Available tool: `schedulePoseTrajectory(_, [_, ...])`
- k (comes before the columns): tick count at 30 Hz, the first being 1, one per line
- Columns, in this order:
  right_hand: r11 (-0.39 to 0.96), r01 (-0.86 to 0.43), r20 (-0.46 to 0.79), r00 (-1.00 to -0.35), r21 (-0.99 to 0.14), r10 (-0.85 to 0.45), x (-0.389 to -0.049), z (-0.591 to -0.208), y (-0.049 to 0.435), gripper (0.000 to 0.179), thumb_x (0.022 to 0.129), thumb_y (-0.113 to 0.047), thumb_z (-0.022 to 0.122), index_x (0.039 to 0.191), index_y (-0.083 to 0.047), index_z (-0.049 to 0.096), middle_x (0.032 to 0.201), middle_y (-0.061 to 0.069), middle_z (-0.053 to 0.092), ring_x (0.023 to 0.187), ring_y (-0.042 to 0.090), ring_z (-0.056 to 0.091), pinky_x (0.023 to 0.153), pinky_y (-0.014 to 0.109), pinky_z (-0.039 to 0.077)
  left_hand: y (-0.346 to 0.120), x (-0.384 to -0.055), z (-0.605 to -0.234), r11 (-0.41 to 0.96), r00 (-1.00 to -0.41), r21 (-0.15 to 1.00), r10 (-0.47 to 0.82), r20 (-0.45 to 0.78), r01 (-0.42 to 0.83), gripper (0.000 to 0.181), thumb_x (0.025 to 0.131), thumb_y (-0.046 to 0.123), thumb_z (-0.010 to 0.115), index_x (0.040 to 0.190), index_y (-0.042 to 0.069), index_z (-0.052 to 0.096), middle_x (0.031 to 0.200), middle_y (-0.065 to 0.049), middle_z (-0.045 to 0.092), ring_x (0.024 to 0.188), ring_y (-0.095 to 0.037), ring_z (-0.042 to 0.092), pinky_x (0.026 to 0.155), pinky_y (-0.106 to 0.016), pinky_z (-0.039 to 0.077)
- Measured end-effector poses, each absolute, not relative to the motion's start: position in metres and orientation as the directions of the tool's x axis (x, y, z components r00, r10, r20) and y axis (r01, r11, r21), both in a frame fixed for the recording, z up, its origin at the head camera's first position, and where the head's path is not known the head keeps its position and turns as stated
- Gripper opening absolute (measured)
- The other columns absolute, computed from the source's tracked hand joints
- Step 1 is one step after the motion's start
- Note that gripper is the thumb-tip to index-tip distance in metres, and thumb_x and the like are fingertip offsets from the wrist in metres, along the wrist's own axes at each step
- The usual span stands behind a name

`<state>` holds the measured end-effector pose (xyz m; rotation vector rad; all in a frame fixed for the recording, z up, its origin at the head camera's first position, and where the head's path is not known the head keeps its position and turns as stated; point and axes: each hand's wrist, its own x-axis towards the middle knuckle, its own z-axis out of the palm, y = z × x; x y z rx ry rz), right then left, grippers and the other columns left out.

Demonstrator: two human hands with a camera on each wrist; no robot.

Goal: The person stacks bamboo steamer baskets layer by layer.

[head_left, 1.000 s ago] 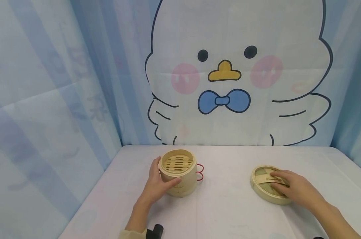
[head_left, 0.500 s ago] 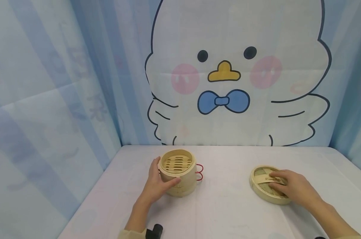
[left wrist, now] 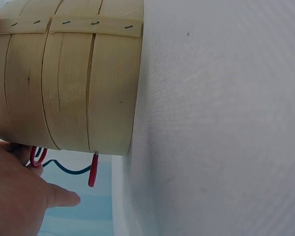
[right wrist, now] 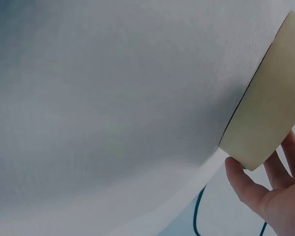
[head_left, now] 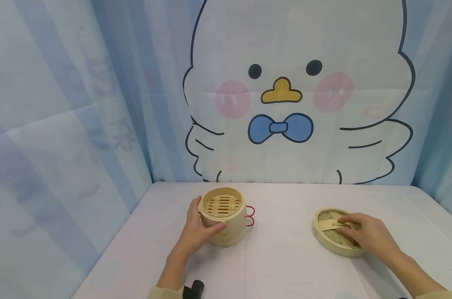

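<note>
A round bamboo steamer (head_left: pixel 227 228) stands upright left of centre on the table, its slatted top uncovered and red loops (head_left: pixel 250 216) on its right side. My left hand (head_left: pixel 196 232) grips it from the left, thumb across the front and fingers round the far side. The left wrist view shows the steamer's stapled bamboo wall (left wrist: pixel 69 83) close up, beside part of the left hand (left wrist: pixel 19 196). To the right, a woven bamboo lid (head_left: pixel 332 238) lies flat on the table. My right hand (head_left: pixel 373 234) pinches the strap handle (head_left: pixel 328 224) across its top.
A white cloth covers the table (head_left: pixel 282 257), which runs between the steamer and the lid. Behind it hangs a curtain (head_left: pixel 282 158) printed with a cartoon bird. Another blue and white curtain (head_left: pixel 69 124) closes off the left side.
The steamer and lid stay in place with both hands on them. My right forearm shifts slightly, bringing more of its sleeve into the head view.
</note>
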<state>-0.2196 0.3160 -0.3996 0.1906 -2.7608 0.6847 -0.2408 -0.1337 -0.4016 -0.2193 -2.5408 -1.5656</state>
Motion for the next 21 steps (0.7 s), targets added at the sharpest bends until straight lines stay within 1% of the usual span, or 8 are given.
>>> schedulePoseTrajectory(7, [0.870,-0.196,0.321,-0.946,-0.453,-0.046,-0.2184,-0.4012,0.3157,0.027,0.084,-0.029,0.084,0.099,-0.007,0.077,0.113,0.026,0.069,0.110,0.054,0.058,0.089,0.065,0.047,-0.1340,-0.2409,-0.4016,0.445,-0.979,0.873,0.042,0.201,0.199,0.118,0.075,0.044,0.088,0.158,0.004,0.014,0.160,-0.020,0.023,0.149,-0.039,0.020,0.114,-0.064,0.022])
schedulePoseTrajectory(13, [0.873,-0.208,0.335,-0.940,-0.442,-0.054,-0.2179,-0.4021,0.3159,0.025,0.084,-0.027,0.084,0.097,-0.007,0.077,0.112,0.025,0.069,0.110,0.054,0.058,0.089,0.065,0.047,-0.1341,-0.2409,-0.4016,0.448,-0.978,0.871,0.042,0.204,0.201,0.117,0.076,0.044,0.088,0.158,0.004,0.015,0.160,-0.020,0.023,0.149,-0.040,0.019,0.115,-0.064,0.021])
schedulePoseTrajectory(21, [0.884,-0.182,0.299,-0.953,-0.431,-0.050,-0.2201,-0.4006,0.3169,0.029,0.086,-0.030,0.082,0.100,-0.005,0.077,0.115,0.028,0.067,0.112,0.056,0.056,0.090,0.067,0.046,-0.1347,-0.2421,-0.4029,0.443,-0.975,0.870,0.055,0.214,0.216,0.118,0.076,0.045,0.088,0.158,0.003,0.015,0.160,-0.019,0.023,0.149,-0.039,0.019,0.115,-0.064,0.021])
